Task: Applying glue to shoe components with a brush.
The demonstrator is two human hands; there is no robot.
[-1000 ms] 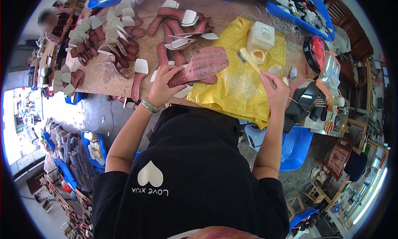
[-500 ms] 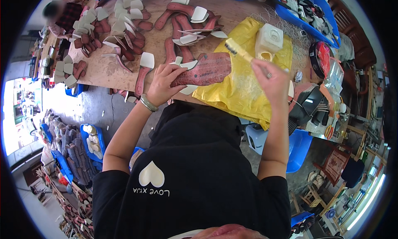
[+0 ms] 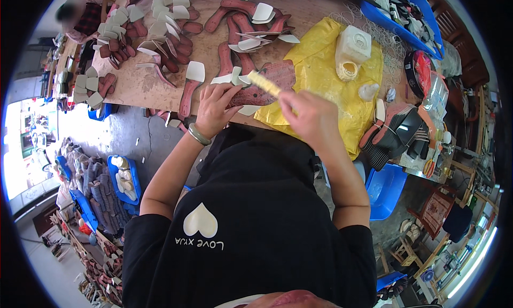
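My left hand [image 3: 214, 109] is closed on the near-left end of a flat, worn reddish board [image 3: 275, 82], thumb and fingers along its edges. Small white curved pieces [image 3: 230, 79] lie just beyond the fingertips; whether the hand touches them I cannot tell. In my right hand [image 3: 310, 118] is a small brush [image 3: 264, 83] with a pale yellowish handle, gripped near one end. The brush's far end hovers over the board, close to the white pieces; its bristles do not show clearly. A white plastic jug [image 3: 354, 43] with a crusted opening stands beyond my right hand.
Yellow plastic sheeting [image 3: 315, 48] lies under the jug. Reddish insoles [image 3: 189, 86] with white heel pieces are heaped across the wooden table. Black and reddish soles [image 3: 398, 129] are stacked at right. Blue bins [image 3: 386, 193] stand around, and a person [image 3: 88, 19] is at the far left.
My right hand has moved left with the brush, from beside the jug to over the reddish board. My left hand stays at the board's end. The view has shifted slightly.
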